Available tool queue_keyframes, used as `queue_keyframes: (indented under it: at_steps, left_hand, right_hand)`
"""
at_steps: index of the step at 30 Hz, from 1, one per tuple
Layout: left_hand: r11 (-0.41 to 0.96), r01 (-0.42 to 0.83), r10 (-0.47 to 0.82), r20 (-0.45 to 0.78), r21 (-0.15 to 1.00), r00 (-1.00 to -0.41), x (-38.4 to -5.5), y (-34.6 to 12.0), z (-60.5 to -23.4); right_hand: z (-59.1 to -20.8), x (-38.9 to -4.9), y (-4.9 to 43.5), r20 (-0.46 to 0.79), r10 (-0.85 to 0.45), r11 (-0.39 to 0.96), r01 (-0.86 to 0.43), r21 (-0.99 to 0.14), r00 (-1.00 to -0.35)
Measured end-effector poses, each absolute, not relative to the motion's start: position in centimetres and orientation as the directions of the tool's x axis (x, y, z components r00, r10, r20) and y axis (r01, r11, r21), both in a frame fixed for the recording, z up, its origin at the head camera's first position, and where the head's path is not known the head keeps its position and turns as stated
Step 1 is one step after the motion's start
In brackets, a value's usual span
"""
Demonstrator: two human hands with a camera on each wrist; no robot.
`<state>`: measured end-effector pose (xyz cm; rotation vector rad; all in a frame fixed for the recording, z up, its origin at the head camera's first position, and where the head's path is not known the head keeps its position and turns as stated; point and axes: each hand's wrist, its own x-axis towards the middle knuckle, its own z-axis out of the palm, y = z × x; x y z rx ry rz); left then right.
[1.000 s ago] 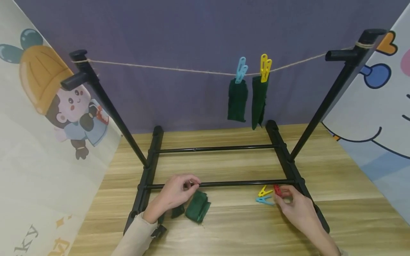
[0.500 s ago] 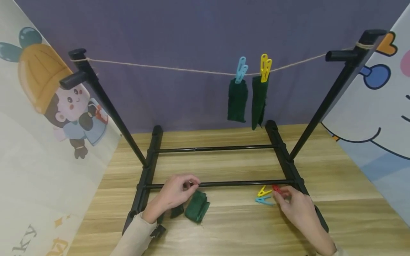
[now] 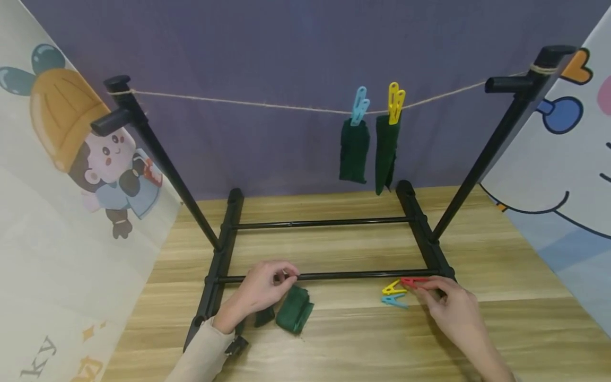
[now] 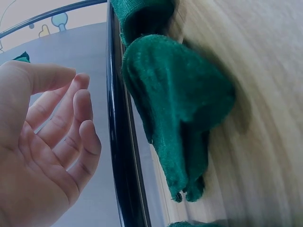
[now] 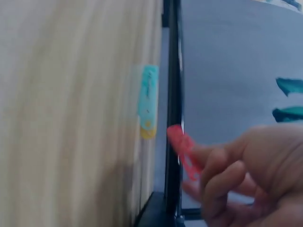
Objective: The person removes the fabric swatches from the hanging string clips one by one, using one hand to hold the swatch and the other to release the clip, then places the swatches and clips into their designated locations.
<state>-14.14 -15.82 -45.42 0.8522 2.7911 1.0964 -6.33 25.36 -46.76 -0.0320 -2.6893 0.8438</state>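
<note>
In the head view my right hand (image 3: 451,305) pinches a red clothespin (image 3: 414,281) between thumb and fingers. Beside it on the table lie a yellow clothespin (image 3: 393,287) and a light blue clothespin (image 3: 394,301). My left hand (image 3: 264,289) hovers by the rack's front bar with loosely bent fingers; the left wrist view shows nothing between them. Just below it sits a folded dark green cloth (image 3: 293,309), also seen as green cloth (image 4: 175,104) in the left wrist view. More dark cloth (image 3: 264,316) is partly hidden behind the left wrist.
A black rack (image 3: 334,275) stands on the wooden table, with a twine line (image 3: 267,105) strung between its posts. Two green cloths hang there, one under a blue clothespin (image 3: 360,107), the other under a yellow clothespin (image 3: 395,104).
My right hand has shifted slightly right, and the red clothespin it holds has turned to lie more sideways. The left hand stays in place.
</note>
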Motion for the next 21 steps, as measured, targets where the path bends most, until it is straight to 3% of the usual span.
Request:
queue_keyframes:
  at_steps: [2, 5, 11, 15, 21]
  left_hand:
    - [0.605, 0.479, 0.496, 0.169, 0.636, -0.852, -14.1, -15.8, -45.4]
    - [0.603, 0.481, 0.499, 0.170, 0.636, -0.850, -14.1, -15.7, -45.4]
    - [0.603, 0.480, 0.501, 0.165, 0.638, -0.849, -14.0, -15.7, -45.4]
    - [0.606, 0.471, 0.499, 0.154, 0.642, -0.853, -14.0, -15.7, -45.4]
    - [0.611, 0.473, 0.496, 0.159, 0.635, -0.854, -14.0, -15.8, -45.3]
  right_hand:
    - [-46.8, -6.4, 25.6, 0.332, 0.101, 0.815, -0.114, -0.569, -0.938]
    - [-47.0, -6.5, 25.8, 0.286, 0.082, 0.791, -0.112, -0.601, -0.955]
    - [-47.5, -6.7, 25.7, 0.053, 0.034, 0.728, -0.011, -0.685, -0.998]
    - [-47.9, -7.0, 25.4, -0.120, 0.027, 0.657, 0.108, -0.746, -0.992]
    - [-48.8, -7.5, 25.4, -0.194, 0.023, 0.551, 0.174, -0.816, -0.981]
